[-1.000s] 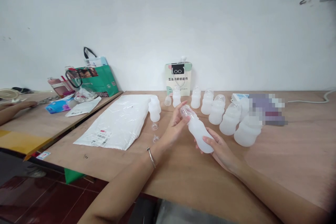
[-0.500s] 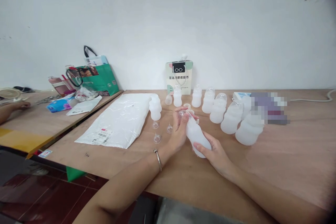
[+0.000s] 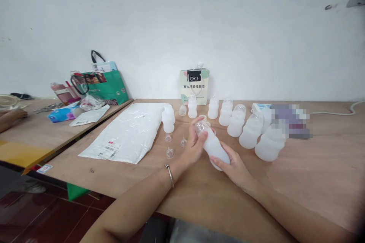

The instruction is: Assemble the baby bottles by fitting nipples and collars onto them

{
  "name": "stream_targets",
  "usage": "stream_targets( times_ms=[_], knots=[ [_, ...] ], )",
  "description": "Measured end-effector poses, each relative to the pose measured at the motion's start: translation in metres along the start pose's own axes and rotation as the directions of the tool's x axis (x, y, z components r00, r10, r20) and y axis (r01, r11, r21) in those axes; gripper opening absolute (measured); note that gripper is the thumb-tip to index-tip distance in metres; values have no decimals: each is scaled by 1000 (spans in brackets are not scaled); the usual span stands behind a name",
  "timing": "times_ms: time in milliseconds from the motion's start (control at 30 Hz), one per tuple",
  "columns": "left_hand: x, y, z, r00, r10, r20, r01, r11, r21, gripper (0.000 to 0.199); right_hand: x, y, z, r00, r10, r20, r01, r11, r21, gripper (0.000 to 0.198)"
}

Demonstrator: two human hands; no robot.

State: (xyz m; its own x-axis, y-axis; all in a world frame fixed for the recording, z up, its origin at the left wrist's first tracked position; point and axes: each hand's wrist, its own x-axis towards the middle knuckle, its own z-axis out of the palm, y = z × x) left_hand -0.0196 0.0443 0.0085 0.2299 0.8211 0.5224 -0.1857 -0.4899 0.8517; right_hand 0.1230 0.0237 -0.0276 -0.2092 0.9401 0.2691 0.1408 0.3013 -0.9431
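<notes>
Both hands are on a frosted white baby bottle (image 3: 216, 148), tilted with its top toward the upper left. My left hand (image 3: 194, 147) wraps around the clear cap (image 3: 202, 127) at its top, with the thumb pressed along the near side. My right hand (image 3: 238, 165) grips the bottle near its base. Small whitish rings (image 3: 202, 118) lie partly hidden behind my left hand. To the left of that hand, clear bottle nipples (image 3: 170, 153) sit on the wooden table (image 3: 137, 180).
Several capped baby bottles (image 3: 236, 121) stand in a curve at the back and right. Leftward lie a white plastic mailer (image 3: 128, 129) and another bottle (image 3: 168, 119). A paper bag (image 3: 194, 90) is by the wall. Another person's hand (image 3: 18, 114) rests on the left table.
My left thumb has slid lower, toward where cap and bottle meet, and more of the cap shows. My right hand keeps its hold. The camera view has shifted slightly.
</notes>
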Motion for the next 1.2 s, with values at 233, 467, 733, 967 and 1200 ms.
stream_targets(
  times_ms=[233,467,733,967,1200],
  knots=[
    [-2,-12,-21,969,166,183,-231,873,430,85,-2,5,-1,998,-51,28,52,997,-55,43],
    [37,-2,-53,914,405,30,-307,640,705,78,-1,24,2,994,-30,100,37,997,-62,66],
    [100,-23,-86,991,135,-9,-48,412,910,60,-2,24,2,986,-12,168,35,990,-134,55],
    [111,-42,-81,999,5,-32,29,291,956,63,-3,21,3,983,-29,183,59,986,-158,50],
    [122,-50,-74,994,-47,-99,105,154,983,63,-2,18,2,977,-36,212,77,980,-186,49]
  ],
)
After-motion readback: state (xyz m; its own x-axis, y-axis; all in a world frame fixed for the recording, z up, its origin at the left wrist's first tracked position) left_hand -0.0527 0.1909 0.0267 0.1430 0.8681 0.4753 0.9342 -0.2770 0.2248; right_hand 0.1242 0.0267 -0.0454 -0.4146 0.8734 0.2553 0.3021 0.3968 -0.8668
